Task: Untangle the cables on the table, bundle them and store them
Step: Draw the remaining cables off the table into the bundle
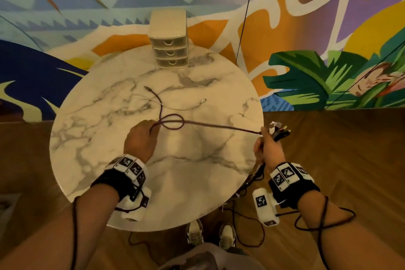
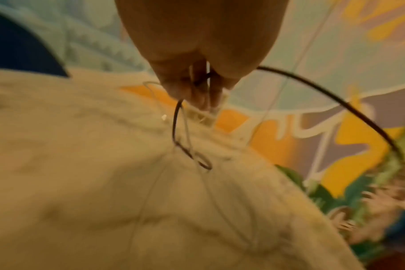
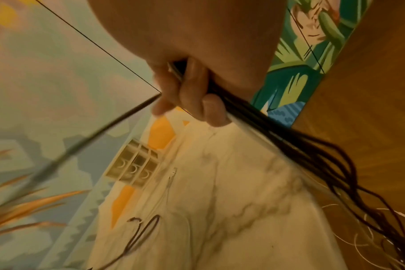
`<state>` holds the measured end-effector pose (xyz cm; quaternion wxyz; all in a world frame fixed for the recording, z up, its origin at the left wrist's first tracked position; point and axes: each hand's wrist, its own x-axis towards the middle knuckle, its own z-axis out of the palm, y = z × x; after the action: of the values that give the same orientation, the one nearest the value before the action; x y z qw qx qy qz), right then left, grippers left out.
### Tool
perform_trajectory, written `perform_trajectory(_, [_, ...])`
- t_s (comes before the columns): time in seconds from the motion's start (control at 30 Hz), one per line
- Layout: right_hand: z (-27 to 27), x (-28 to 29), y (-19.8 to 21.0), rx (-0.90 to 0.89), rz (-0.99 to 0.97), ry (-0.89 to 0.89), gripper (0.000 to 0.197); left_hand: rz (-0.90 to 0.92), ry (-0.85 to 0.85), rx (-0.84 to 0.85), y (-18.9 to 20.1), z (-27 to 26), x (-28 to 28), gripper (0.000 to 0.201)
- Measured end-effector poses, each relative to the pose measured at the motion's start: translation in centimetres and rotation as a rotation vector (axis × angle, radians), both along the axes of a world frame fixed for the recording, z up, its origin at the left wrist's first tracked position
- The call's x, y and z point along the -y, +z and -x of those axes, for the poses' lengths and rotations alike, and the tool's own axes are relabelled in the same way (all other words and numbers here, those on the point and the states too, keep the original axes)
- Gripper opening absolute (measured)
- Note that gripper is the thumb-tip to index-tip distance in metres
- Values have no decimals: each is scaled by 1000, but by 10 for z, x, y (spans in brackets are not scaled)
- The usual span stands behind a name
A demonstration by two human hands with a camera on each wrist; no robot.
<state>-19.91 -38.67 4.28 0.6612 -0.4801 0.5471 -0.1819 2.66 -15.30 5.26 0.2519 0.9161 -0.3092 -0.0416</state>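
Observation:
A dark maroon braided cable (image 1: 210, 125) runs taut across the round marble table (image 1: 197, 182), with a loop (image 1: 174, 122) near its left part. My left hand (image 1: 142, 136) pinches this cable (image 2: 177, 124) just left of the loop. My right hand (image 1: 268, 144) at the table's right edge grips a bundle of cables (image 3: 266, 127), their plugs (image 1: 279, 130) sticking out above the fist and strands hanging below. A thin white cable (image 1: 175, 106) lies loose beyond the loop, crossed by the maroon cable's free end (image 1: 148, 88).
A small beige three-drawer organiser (image 1: 169, 49) stands at the table's far edge, its drawers shut. A painted wall rises behind it. Wood floor surrounds the table, and my shoes (image 1: 210, 234) show under the near edge. Sensor wires trail from both wrists.

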Motion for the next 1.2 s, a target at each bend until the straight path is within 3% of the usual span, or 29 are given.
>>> perform_trajectory(0.07, [-3, -6, 3, -46, 97, 31, 40, -25, -141, 149, 31, 29, 18, 40])
perform_trajectory(0.13, [-13, -18, 10, -13, 238, 120, 38, -285, -335, 245, 39, 65, 36, 48])
perform_trajectory(0.2, [-29, -35, 21, 90, 258, 231, 30, -492, -447, 252, 36, 89, 50, 42])
perform_trajectory(0.27, [-40, -51, 23, 134, 251, 400, 21, -521, -453, 235, 35, 99, 59, 39])
perform_trajectory(0.33, [-39, -57, 23, -14, 305, 582, 21, -496, -435, 191, 31, 100, 62, 39])
perform_trajectory(0.4, [-33, -56, 21, -177, 389, 690, 40, -433, -407, 106, 24, 95, 58, 34])
perform_trajectory(0.47, [-28, -52, 26, -208, 388, 702, 44, -353, -353, -65, 8, 87, 46, 28])
perform_trajectory(0.57, [-26, -38, 29, -100, 298, 473, 22, -267, -192, -498, -23, 56, 15, 20])
perform_trajectory(0.63, [-21, -23, 31, -70, 287, 305, 26, -168, -3, -570, -24, 22, -1, 16])
perform_trajectory(0.73, [-12, -7, 29, -157, 320, 305, 37, 55, 154, -256, 0, -12, -4, 15])
perform_trajectory(0.8, [-9, -4, 27, -233, 312, 339, 39, 112, 107, -232, 7, -11, 0, 17])
perform_trajectory(0.9, [-9, -4, 33, -192, 307, 260, 28, -387, -50, -407, -12, 6, -2, 32])
perform_trajectory(0.93, [-12, -4, 38, -171, 321, 228, 25, -487, -68, -390, -14, 11, -4, 35])
perform_trajectory(1.0, [-19, -7, 47, -123, 389, 192, 18, -521, -100, -227, -3, 22, 5, 39])
perform_trajectory(1.1, [-35, -28, 56, -122, 516, 407, 24, -521, -208, 59, 33, 50, 36, 40])
perform_trajectory(1.2, [-49, -53, 57, -205, 520, 747, 29, -488, -292, 178, 55, 75, 61, 34])
